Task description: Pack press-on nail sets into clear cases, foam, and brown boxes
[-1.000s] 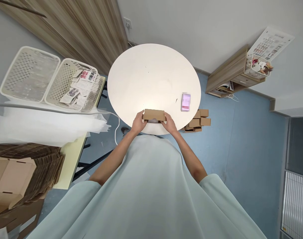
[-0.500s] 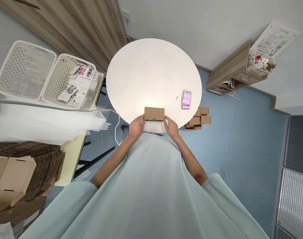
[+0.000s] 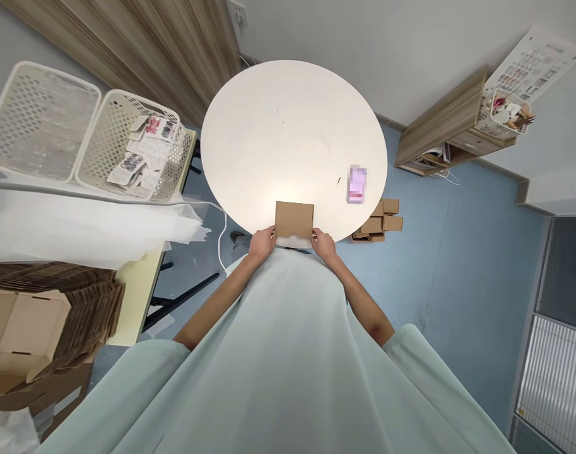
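Observation:
A small brown cardboard box (image 3: pixel 294 219) lies at the near edge of the round white table (image 3: pixel 288 126), its broad flat face up and a shallow notch in its near edge. At its near left corner, the fingers of my left hand (image 3: pixel 262 244) are closed on the cardboard. My right hand (image 3: pixel 323 244) pinches the opposite near corner in the same way. Both sets of fingertips are partly hidden by the box's edges. To the right on the table lies a pinkish-purple blurred rectangle (image 3: pixel 356 185), apart from both hands.
Several brown boxes (image 3: pixel 373 225) are stacked beyond the table's right edge. On the left stand a white basket of printed cards (image 3: pixel 143 151), another with clear plastic (image 3: pixel 46 126), white sheets (image 3: pixel 89 227) and flattened cartons (image 3: pixel 89 302). A white cable (image 3: pixel 221 239) hangs near the table.
More of the box's brown face shows now, its near edge reaching closer to me. Both hands have shifted slightly toward me along its sides, to the near corners. The view has tilted a little.

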A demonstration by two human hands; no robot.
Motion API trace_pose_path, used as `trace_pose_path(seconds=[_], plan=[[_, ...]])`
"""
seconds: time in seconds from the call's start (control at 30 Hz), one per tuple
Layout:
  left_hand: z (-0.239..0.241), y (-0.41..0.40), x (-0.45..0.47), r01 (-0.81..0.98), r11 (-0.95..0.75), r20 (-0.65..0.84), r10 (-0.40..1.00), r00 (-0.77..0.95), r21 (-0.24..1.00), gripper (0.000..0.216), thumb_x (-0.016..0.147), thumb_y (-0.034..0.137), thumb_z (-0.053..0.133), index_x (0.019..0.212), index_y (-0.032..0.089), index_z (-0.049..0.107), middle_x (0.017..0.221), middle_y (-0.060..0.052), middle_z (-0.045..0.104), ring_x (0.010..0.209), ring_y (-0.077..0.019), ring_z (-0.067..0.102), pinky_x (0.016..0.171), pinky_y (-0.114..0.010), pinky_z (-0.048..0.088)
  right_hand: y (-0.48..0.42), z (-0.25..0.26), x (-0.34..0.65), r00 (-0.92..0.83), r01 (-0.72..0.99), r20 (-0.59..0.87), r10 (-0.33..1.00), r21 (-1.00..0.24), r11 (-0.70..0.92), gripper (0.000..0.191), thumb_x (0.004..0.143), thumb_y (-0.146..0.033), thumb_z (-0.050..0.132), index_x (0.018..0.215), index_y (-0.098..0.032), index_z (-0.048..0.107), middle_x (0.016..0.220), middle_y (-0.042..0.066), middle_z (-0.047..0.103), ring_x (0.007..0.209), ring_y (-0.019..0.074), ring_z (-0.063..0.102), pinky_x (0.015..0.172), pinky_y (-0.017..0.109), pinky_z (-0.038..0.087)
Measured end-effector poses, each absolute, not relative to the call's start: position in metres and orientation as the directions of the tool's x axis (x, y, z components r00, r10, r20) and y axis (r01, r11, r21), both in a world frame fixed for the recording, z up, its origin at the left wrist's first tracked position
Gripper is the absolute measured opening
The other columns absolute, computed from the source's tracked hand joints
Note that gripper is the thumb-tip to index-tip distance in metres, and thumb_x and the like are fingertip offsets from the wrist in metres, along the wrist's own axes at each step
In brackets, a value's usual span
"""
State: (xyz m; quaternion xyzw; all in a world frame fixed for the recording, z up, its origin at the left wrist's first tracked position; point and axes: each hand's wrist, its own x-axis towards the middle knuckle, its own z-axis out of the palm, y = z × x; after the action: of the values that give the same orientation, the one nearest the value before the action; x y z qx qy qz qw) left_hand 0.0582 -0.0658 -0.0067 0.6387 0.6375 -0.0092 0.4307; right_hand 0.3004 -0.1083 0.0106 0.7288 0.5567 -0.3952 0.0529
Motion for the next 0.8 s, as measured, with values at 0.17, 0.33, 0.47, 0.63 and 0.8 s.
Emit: trace_pose_path(seconds=[0.17,0.33,0.47,0.63,0.8], plan=[[-0.017,-0.068,0.055,0.810,0.177,-0.548,0.812,0.200,0.559,0.053,0.092,0.021,0.061,0.144,0.024,0.073,0.125,-0.009,0.083,0.119,-0.0323,0.076,0.105,-0.039,0.057,-0.113,0.002,0.301,0.063,0.776,-0.625,0.778,-0.460,-0.432,0.040,0.107,-0.023,0.054,0.146,-0.025,0.062,0.137,0.007,0.079,0.124,0.0271,0.076,0.099,0.037,0.059],[-0.026,-0.070,0.056,0.747,0.233,-0.540,0.819,0.195,0.622,0.058,0.092,0.019,0.059,0.149,0.024,0.070,0.130,-0.006,0.082,0.117,-0.0291,0.078,0.104,-0.036,0.057,-0.115,-0.006,0.301,0.085,0.730,-0.621,0.779,-0.493,-0.473,0.040,0.105,-0.036,0.065,0.144,-0.025,0.064,0.136,0.008,0.079,0.125,0.0276,0.076,0.099,0.035,0.059],[-0.036,-0.070,0.056,0.727,0.277,-0.530,0.837,0.139,0.628,0.048,0.099,0.021,0.053,0.142,0.022,0.073,0.133,-0.008,0.081,0.126,-0.0284,0.075,0.110,-0.037,0.055,-0.115,-0.012,0.302,0.092,0.758,-0.600,0.795,-0.475,-0.447,0.035,0.110,-0.026,0.050,0.139,-0.024,0.068,0.138,0.007,0.078,0.120,0.0281,0.077,0.101,0.037,0.057],[-0.046,-0.067,0.056,0.745,0.246,-0.513,0.846,0.148,0.620,0.047,0.098,0.018,0.053,0.139,0.020,0.075,0.132,-0.011,0.081,0.128,-0.0313,0.074,0.110,-0.040,0.054,-0.113,-0.023,0.302,0.103,0.765,-0.607,0.788,-0.458,-0.453,0.036,0.107,-0.021,0.052,0.140,-0.024,0.068,0.136,0.007,0.079,0.114,0.0289,0.077,0.098,0.038,0.058],[-0.050,-0.060,0.058,0.762,0.255,-0.522,0.844,0.124,0.595,0.049,0.096,0.017,0.056,0.141,0.020,0.074,0.130,-0.012,0.082,0.126,-0.0340,0.074,0.111,-0.044,0.055,-0.108,-0.034,0.304,0.130,0.752,-0.584,0.802,-0.469,-0.463,0.035,0.107,-0.021,0.053,0.139,-0.025,0.067,0.137,0.007,0.078,0.111,0.0278,0.076,0.098,0.039,0.058]])
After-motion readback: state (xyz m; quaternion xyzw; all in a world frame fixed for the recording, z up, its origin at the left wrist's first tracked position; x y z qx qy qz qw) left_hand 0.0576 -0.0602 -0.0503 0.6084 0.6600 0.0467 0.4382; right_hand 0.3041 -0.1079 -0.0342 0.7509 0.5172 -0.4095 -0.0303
